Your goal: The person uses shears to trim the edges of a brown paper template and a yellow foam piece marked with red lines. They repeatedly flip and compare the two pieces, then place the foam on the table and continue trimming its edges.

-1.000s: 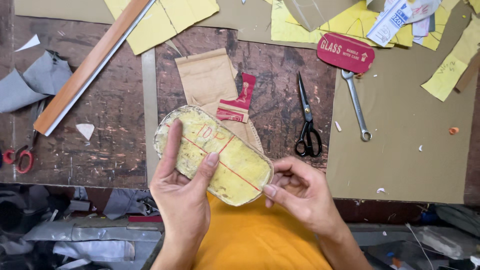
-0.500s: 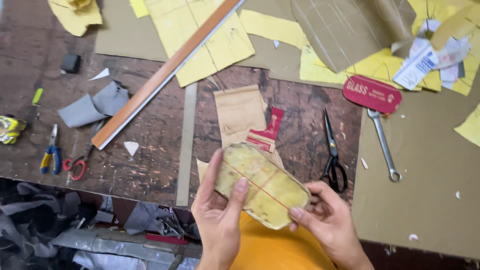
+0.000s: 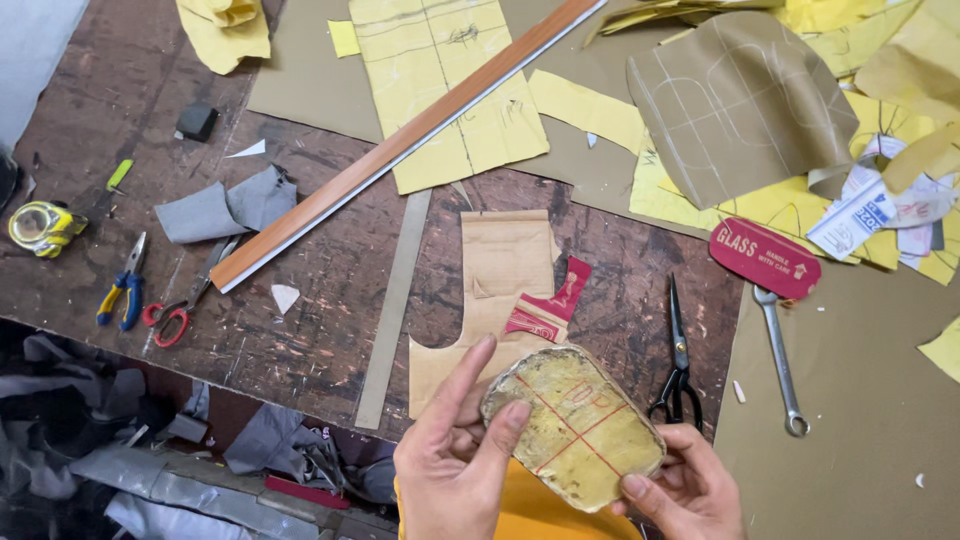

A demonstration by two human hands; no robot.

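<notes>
My left hand point(image 3: 455, 465) and right hand point(image 3: 680, 495) both grip a rounded, rough yellowish template point(image 3: 572, 428) crossed with red lines; black scissors point(image 3: 678, 355) lie just right of it.

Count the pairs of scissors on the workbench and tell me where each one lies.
2. The black scissors lie closed right of the yellow marked piece held in both hands, beside the spanner. The red-handled scissors lie at the left, next to the pliers. Others may be hidden under paper scraps.
</notes>
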